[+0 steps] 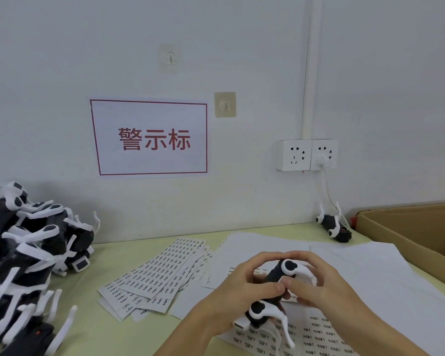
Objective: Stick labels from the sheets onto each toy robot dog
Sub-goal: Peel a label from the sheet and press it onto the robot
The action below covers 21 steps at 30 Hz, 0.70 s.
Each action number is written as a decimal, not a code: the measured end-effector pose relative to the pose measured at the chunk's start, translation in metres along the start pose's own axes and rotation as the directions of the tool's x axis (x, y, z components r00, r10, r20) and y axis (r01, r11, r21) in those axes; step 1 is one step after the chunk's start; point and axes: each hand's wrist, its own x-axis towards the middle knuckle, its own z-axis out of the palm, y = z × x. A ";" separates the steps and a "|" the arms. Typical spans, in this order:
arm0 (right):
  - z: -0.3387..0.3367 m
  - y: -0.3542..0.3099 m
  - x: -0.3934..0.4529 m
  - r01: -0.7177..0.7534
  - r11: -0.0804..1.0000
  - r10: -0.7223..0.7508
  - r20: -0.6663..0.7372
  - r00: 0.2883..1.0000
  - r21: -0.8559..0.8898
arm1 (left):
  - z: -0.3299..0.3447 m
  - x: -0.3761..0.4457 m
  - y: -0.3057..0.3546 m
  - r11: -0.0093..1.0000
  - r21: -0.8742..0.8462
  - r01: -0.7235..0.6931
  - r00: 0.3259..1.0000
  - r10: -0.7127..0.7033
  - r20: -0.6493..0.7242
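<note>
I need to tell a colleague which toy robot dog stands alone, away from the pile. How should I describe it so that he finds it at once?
Start at the double wall socket on the right and follow the white cable down to the table's back edge. There, just left of the cardboard box, lies a single black-and-white toy robot dog. Unlike the pile of dogs at far left, it lies alone.

Pale wall; red-bordered sign; sockets

You are looking at one dog in your hands, one dog lying by the wall, and a pile of dogs too tangled to count. Two sockets, two hooks, one sign and one box are showing.
</note>
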 end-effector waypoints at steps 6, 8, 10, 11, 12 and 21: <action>-0.005 0.001 0.004 -0.054 0.998 0.055 -0.038 0.998 0.014 | 0.000 0.000 0.003 1.000 0.024 0.006 1.000 -0.007 0.009; -0.006 0.002 0.005 -0.051 0.999 0.051 -0.033 0.998 0.008 | 0.000 0.000 0.002 0.999 0.033 0.008 1.000 -0.009 0.016; -0.007 0.002 0.006 -0.046 0.999 0.046 -0.015 0.999 -0.008 | -0.001 0.000 0.002 0.999 0.052 0.004 1.000 -0.005 0.020; -0.007 0.002 0.006 -0.046 0.999 0.046 -0.003 0.999 -0.018 | -0.001 -0.001 0.002 0.999 0.052 0.008 1.000 -0.009 0.021; -0.008 0.002 0.006 -0.048 0.999 0.049 0.014 0.999 -0.022 | -0.001 -0.001 0.002 0.999 0.044 0.013 1.000 -0.014 0.020; -0.006 0.000 0.004 0.027 0.998 -0.018 0.143 0.990 -0.064 | -0.001 0.000 0.004 0.993 0.116 -0.005 1.000 0.006 -0.006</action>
